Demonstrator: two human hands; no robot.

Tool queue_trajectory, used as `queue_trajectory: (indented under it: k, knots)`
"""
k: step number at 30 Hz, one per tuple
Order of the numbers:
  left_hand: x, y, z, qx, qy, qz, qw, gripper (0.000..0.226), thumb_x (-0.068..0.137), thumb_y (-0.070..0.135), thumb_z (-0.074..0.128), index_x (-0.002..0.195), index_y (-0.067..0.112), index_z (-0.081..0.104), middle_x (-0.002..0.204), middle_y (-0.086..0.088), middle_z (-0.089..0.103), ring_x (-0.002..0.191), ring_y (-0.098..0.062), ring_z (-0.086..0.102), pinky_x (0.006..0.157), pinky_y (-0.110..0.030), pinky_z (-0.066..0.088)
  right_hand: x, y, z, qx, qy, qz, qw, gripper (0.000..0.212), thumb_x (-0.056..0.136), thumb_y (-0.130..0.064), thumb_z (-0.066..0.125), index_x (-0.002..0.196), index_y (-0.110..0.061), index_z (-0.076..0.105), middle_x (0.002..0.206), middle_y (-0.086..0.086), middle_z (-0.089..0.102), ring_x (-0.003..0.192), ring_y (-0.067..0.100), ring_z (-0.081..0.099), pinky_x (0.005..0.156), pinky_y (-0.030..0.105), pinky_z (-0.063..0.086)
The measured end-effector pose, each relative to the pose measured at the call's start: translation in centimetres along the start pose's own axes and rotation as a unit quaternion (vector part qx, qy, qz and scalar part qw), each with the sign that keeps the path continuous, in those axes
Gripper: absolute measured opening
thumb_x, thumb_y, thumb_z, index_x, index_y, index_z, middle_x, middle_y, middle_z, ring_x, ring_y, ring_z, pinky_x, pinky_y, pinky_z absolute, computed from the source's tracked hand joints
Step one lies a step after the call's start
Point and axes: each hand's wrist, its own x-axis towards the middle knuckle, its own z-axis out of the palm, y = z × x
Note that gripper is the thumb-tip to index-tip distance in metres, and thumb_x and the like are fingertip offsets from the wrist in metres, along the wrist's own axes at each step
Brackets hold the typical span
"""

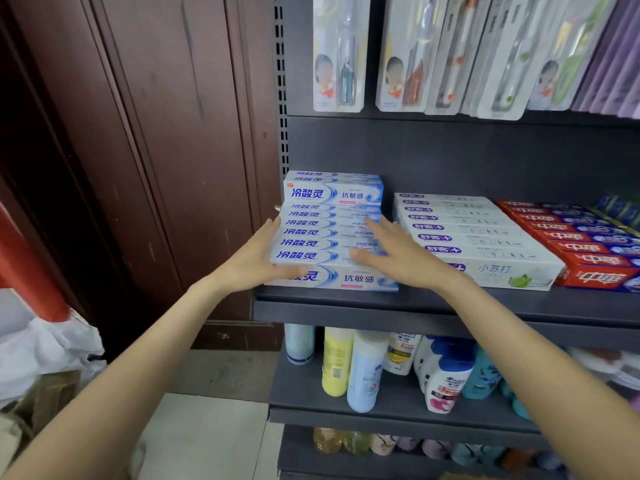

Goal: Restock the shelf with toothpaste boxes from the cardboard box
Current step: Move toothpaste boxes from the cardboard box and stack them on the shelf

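A row of white-and-blue toothpaste boxes [322, 233] lies at the left end of the dark shelf [381, 306], with two more boxes [334, 188] stacked on top at the back. My left hand [258, 258] presses flat against the row's left end, thumb on the front box [356, 279]. My right hand [394, 254] rests with straight fingers on top of the row at its right side. The cardboard box is out of view.
To the right lie rows of white toothpaste boxes [478, 244] and red ones [581, 244]. Toothbrush packs [415, 57] hang above. Bottles [363, 368] stand on the lower shelf. A brown wooden panel [156, 150] stands at left, white bags [45, 351] on the floor.
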Motion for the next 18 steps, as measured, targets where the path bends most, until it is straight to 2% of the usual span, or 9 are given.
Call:
queue_trajectory:
  k: [1,2,4,6,11,13,15,16,18]
  knots:
    - [0.5,0.1,-0.3,-0.035,0.006,-0.010,0.999,0.069,0.083,0.027,0.069,0.136,0.040,0.026,0.126,0.032,0.039,0.109,0.022,0.038,0.099,-0.013,0.037,0.8,0.1,-0.3,0.028,0.031,0.003,0.999,0.082,0.090,-0.059,0.042,0.152,-0.022,0.003,0.160,0.000,0.000,0.147,0.018,-0.003,0.119,0.040,0.008]
    - [1.4,-0.2,-0.6,-0.065,0.023,-0.025,0.997,0.073,0.084,0.033,0.065,0.142,0.037,0.022,0.138,0.024,0.036,0.114,0.015,0.038,0.094,-0.014,0.039,1.6,0.4,-0.5,0.051,0.057,0.011,0.997,0.080,0.092,-0.054,0.044,0.152,-0.021,0.003,0.160,0.000,0.004,0.147,0.016,0.002,0.119,0.039,0.011]
    - [3.5,-0.8,-1.2,-0.077,0.075,-0.047,0.993,0.083,0.083,0.045,0.061,0.149,0.027,0.013,0.152,0.008,0.025,0.133,-0.005,0.031,0.101,-0.027,0.032,3.6,0.7,-0.8,0.082,0.077,0.033,0.993,0.080,0.093,-0.046,0.049,0.152,-0.023,0.001,0.159,0.002,0.006,0.146,0.017,0.008,0.118,0.040,0.017]
    - [6.0,-1.4,-1.4,-0.073,0.105,-0.049,0.991,0.082,0.087,0.043,0.059,0.151,0.023,0.011,0.155,0.002,0.024,0.140,-0.019,0.028,0.104,-0.033,0.029,5.7,1.0,-0.8,0.086,0.070,0.058,0.992,0.081,0.093,-0.041,0.052,0.151,-0.027,-0.002,0.159,0.007,0.006,0.145,0.022,0.014,0.116,0.042,0.022]
    - [12.2,-1.6,-1.6,-0.075,0.092,-0.067,0.991,0.083,0.090,0.026,0.060,0.151,0.017,0.004,0.149,-0.001,0.036,0.132,-0.022,0.041,0.094,-0.027,0.033,10.4,1.4,-1.7,0.108,0.083,0.107,0.985,0.083,0.091,-0.025,0.058,0.151,-0.027,0.001,0.154,0.018,0.015,0.134,0.032,0.035,0.105,0.035,0.032]
    - [14.0,-2.0,-1.6,-0.084,0.084,-0.086,0.989,0.087,0.089,0.027,0.062,0.151,0.018,0.002,0.151,-0.003,0.032,0.133,-0.025,0.039,0.099,-0.029,0.033,11.6,1.8,-1.9,0.112,0.087,0.118,0.983,0.085,0.090,-0.022,0.059,0.151,-0.025,0.001,0.151,0.017,0.025,0.128,0.031,0.041,0.098,0.029,0.036]
    - [14.9,-2.3,-1.4,-0.100,0.086,-0.097,0.987,0.087,0.089,0.025,0.062,0.151,0.020,0.001,0.154,-0.004,0.026,0.136,-0.026,0.034,0.096,-0.026,0.031,12.3,2.1,-1.9,0.087,0.072,0.119,0.986,0.084,0.091,-0.022,0.058,0.151,-0.020,0.000,0.143,0.014,0.038,0.124,0.029,0.043,0.087,0.023,0.033]
    - [15.2,-2.5,-1.2,-0.109,0.090,-0.096,0.985,0.087,0.089,0.024,0.062,0.151,0.021,0.001,0.154,-0.004,0.024,0.136,-0.026,0.033,0.093,-0.026,0.030,12.4,2.2,-1.9,0.075,0.069,0.115,0.988,0.084,0.092,-0.022,0.058,0.151,-0.018,0.000,0.141,0.013,0.042,0.125,0.028,0.043,0.087,0.022,0.032]
    - [15.4,-2.8,-0.8,-0.120,0.098,-0.089,0.984,0.088,0.089,0.019,0.062,0.151,0.022,0.000,0.155,-0.004,0.023,0.137,-0.026,0.031,0.091,-0.025,0.029,12.6,2.4,-1.9,0.074,0.071,0.107,0.989,0.085,0.091,-0.021,0.060,0.151,-0.016,0.000,0.146,0.010,0.039,0.130,0.026,0.040,0.095,0.023,0.033]
